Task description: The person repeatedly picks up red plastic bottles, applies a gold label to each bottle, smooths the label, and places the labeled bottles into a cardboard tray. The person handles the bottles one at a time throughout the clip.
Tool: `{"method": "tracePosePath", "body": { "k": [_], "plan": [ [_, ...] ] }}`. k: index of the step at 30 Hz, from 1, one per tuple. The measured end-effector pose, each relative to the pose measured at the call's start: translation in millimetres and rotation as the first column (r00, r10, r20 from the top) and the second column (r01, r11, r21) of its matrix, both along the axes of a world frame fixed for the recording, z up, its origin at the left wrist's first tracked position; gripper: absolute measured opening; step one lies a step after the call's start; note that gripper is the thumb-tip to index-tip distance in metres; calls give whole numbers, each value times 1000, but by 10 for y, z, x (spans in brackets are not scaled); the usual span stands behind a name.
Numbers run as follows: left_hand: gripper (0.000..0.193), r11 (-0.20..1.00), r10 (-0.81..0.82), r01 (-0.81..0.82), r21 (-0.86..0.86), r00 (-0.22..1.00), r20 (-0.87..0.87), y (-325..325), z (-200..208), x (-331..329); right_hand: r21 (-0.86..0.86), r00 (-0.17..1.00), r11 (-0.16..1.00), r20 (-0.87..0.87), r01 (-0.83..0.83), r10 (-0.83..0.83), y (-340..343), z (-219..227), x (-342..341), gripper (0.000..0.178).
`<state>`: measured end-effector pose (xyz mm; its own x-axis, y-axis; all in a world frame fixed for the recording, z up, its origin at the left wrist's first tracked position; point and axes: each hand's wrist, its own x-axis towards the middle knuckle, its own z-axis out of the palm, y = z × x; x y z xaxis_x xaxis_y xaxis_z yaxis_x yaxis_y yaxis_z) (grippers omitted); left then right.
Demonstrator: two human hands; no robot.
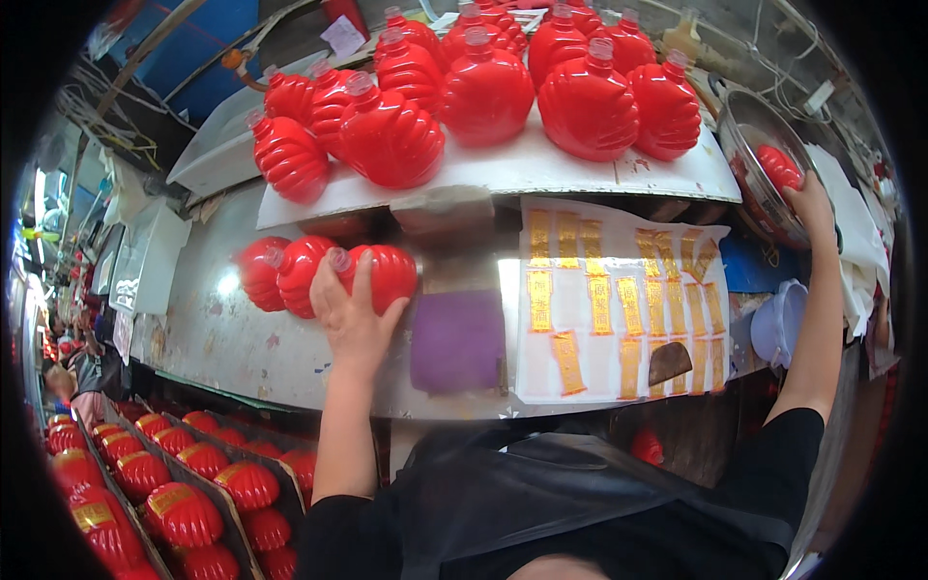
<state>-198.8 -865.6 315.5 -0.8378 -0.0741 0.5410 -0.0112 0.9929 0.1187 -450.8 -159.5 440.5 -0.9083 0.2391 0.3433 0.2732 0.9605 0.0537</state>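
Observation:
My left hand (pixel 350 314) grips a glossy red ribbed bottle (pixel 394 275) near its clear neck, on the metal worktop (pixel 208 329). Two more red bottles (pixel 300 271) stand against it on the left. Far to the right, my right hand (pixel 812 201) reaches into a metal basin (pixel 737 145) with its fingers on another red bottle (pixel 776 166); part of that grip is hidden. Between my arms lie a folded purple cloth (pixel 458 343) and a white sheet (pixel 601 372) bearing rows of gold labels. A dark half-round piece (pixel 669 362) rests on the sheet.
A white shelf (pixel 493 179) behind the worktop carries many red bottles (pixel 488 92). A light purple bucket (pixel 778 324) hangs low at the right, below the basin. Cartons of red bottles (pixel 188 512) stand at lower left. A clear plastic bin (pixel 155 256) is at the far left.

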Motion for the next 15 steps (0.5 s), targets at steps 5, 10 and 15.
{"method": "tracePosePath", "body": {
  "k": [5, 10, 15],
  "plan": [
    [87, 997, -40, 36, 66, 997, 69, -97, 31, -4, -413, 988, 911, -136, 15, -78, 380, -174, -141, 41],
    [89, 997, -55, 53, 50, 997, 50, -134, 22, -39, -817, 938, 567, -272, -106, -217, 859, -222, -269, 38],
    [87, 998, -35, 39, 47, 997, -66, -28, 45, 23, -804, 826, 429, -529, -412, -197, 899, 52, 117, 34]
  ]
}}
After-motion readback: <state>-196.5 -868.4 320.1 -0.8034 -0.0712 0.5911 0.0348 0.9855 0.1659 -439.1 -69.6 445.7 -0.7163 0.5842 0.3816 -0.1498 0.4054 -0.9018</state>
